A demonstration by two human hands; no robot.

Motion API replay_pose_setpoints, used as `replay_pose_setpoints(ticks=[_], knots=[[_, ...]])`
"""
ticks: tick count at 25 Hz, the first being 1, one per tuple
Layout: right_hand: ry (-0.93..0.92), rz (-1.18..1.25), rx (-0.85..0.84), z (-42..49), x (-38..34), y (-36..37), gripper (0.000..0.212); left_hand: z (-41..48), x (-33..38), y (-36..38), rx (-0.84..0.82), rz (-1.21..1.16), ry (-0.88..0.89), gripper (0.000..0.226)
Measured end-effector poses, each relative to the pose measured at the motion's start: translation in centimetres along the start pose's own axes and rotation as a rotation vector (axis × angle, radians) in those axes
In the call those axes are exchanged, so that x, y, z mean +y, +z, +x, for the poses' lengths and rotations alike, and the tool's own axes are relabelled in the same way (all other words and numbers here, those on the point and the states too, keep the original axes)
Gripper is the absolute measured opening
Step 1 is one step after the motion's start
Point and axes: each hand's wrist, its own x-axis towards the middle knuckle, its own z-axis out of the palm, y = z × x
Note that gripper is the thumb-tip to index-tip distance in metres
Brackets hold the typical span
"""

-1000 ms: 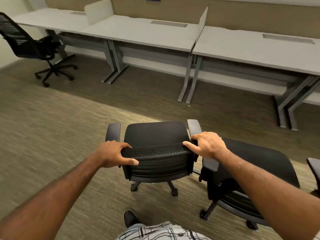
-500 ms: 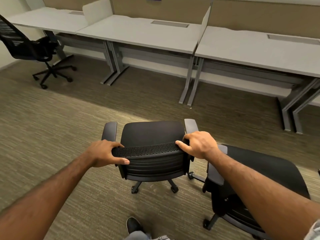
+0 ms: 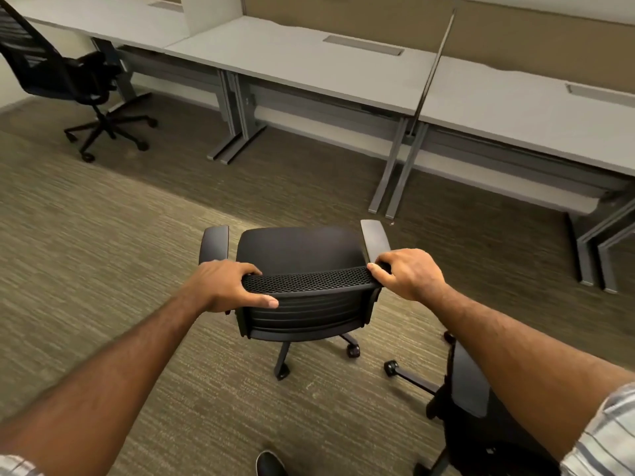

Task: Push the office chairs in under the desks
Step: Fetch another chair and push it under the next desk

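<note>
With both hands clamped on the backrest's top edge, left hand (image 3: 225, 286) and right hand (image 3: 409, 273), the office chair (image 3: 302, 269) sits centre frame on carpet, well short of the tabletop (image 3: 309, 63) above it. Judged: moderately heavy, rolls on casters (may swivel); the rigid top rail looks the best grip.

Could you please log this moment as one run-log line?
left hand: gripping backrest top | right hand: gripping backrest top | held office chair: on carpet, short of middle desk | step: pushing in, not yet under
</note>
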Motion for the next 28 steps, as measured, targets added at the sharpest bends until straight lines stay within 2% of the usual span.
replay_pose_setpoints(ticks=[7, 13, 20, 28], knots=[[0.013, 0.009, -0.051, 10.4, -2.9, -0.8, 0.076, 5.5, -6.7, -4.3, 0.042, -0.063, -0.006, 0.120], [0.014, 0.030, -0.006, 20.4, -4.9, -1.1, 0.072, 11.7, -13.0, -8.6, 0.076, -0.111, -0.016, 0.116], [-0.028, 0.054, 0.058, 36.6, -6.8, -1.3, 0.064, 22.4, -22.2, -14.0, 0.163, -0.119, -0.068, 0.111], [-0.114, 0.088, 0.079, 52.7, -10.1, -3.0, 0.061, 32.9, -31.4, -20.4, 0.139, -0.044, -0.120, 0.107]])
